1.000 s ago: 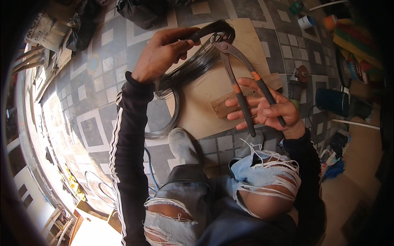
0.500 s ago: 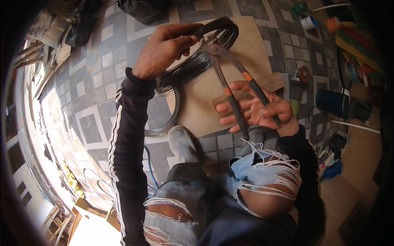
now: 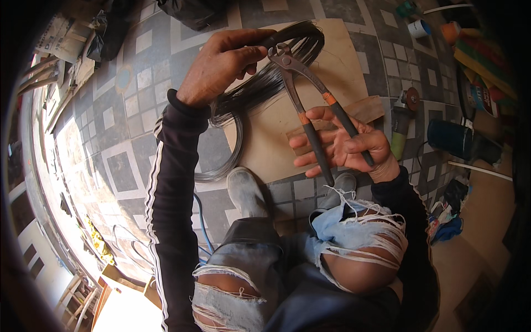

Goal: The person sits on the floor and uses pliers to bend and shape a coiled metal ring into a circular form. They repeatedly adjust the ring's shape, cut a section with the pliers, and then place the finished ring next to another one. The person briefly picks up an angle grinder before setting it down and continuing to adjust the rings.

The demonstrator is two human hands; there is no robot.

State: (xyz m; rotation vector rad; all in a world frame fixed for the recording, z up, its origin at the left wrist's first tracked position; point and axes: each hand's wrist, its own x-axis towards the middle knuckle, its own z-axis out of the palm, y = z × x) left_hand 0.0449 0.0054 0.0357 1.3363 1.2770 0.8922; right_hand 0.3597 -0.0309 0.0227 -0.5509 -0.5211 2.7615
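Pincers (image 3: 286, 61) and the right hand (image 3: 357, 145) have shifted leftward since a second ago, so the tool's head now sits just beside the thumb of the left hand (image 3: 221, 62). From the left, that left hand has its thumb and fingers clamped on a bundle of dark wire (image 3: 254, 91), which arches rightward and folds back above a tan sheet (image 3: 271, 152) on the tiled floor. Lower down, a loop of wire (image 3: 239, 146) curves near the left boot (image 3: 243, 191). Whether the pincers touch the bundle I cannot tell; their handles stand apart. Farther right, the right hand's fingers are spread behind both handles, its thumb bent over one, holding it against the palm. Beyond lie a wooden piece (image 3: 365, 110), an angle grinder (image 3: 402, 119) and a dark teal container (image 3: 448, 137)
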